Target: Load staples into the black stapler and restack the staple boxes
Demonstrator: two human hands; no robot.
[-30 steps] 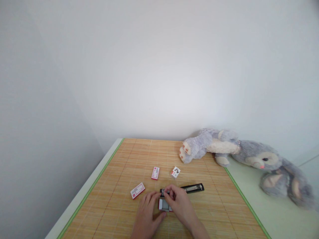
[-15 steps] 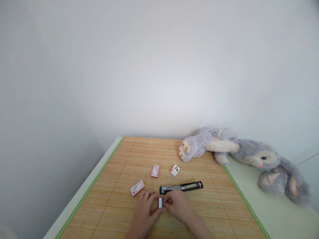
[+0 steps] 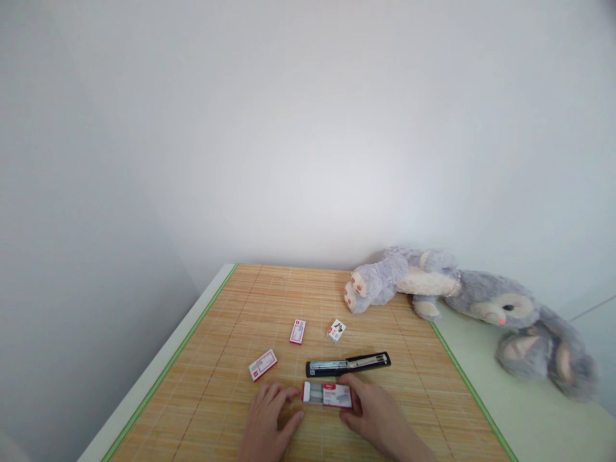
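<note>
A small red-and-white staple box [image 3: 337,396] lies in front of me with its inner tray [image 3: 307,392] drawn partway out to the left. My right hand [image 3: 375,410] grips the box's right end between thumb and fingers. Just left of the tray is my left hand [image 3: 270,414], thumb and fingers apart, holding nothing; its index fingertip is close to the tray's end, and whether it touches I cannot tell. Behind the box, a black stapler [image 3: 347,364] lies spread open flat on the bamboo mat [image 3: 226,410].
Two more red-and-white boxes lie on the mat, one at left [image 3: 263,365] and one farther back [image 3: 297,332]. Beside the latter is a small white box with a dark picture [image 3: 337,330]. A grey plush rabbit [image 3: 428,282] stretches across the back right, against the wall.
My right hand has moved from the tray opening to the box's right end, and the box's printed sleeve now shows. My left hand has let go and opened.
</note>
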